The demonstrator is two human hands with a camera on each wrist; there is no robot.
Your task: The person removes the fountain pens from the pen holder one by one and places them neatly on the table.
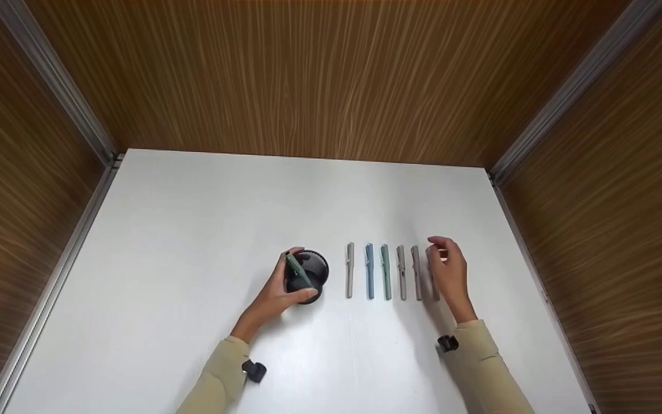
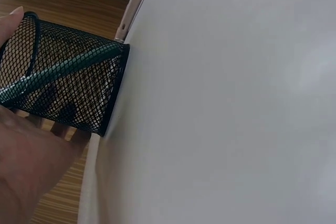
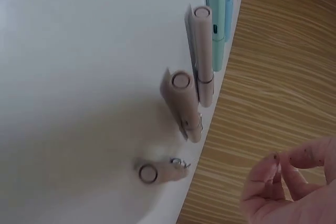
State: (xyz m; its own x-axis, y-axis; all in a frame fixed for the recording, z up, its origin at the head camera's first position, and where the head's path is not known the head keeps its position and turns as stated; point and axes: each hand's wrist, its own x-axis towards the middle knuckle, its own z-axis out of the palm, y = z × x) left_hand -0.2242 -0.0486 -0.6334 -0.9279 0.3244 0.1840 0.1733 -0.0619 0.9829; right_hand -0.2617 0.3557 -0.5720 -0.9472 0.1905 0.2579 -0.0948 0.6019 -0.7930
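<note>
My left hand [image 1: 276, 294] grips a black mesh pen holder [image 1: 323, 265], thumb on the near side and fingers round the far side. A dark green pen [image 1: 297, 268] leans inside it, its clip end above the rim; the left wrist view shows it slanting behind the mesh [image 2: 79, 87]. On the right, my right hand [image 1: 451, 276] hovers over the rightmost pen [image 3: 163, 172], a pinkish-grey one lying on the table. Its fingers are loosely bent, thumb and forefinger tips close together with nothing between them. In the head view the hand hides part of that pen.
Left of my right hand lie several more pens in a row: a pinkish one [image 1: 416, 273], a grey one [image 1: 402, 273], a green one [image 1: 386, 273], a blue one [image 1: 370, 271] and a silver one [image 1: 350, 271]. Wood-grain panels [image 1: 308, 80] wall the white table [image 1: 193, 218].
</note>
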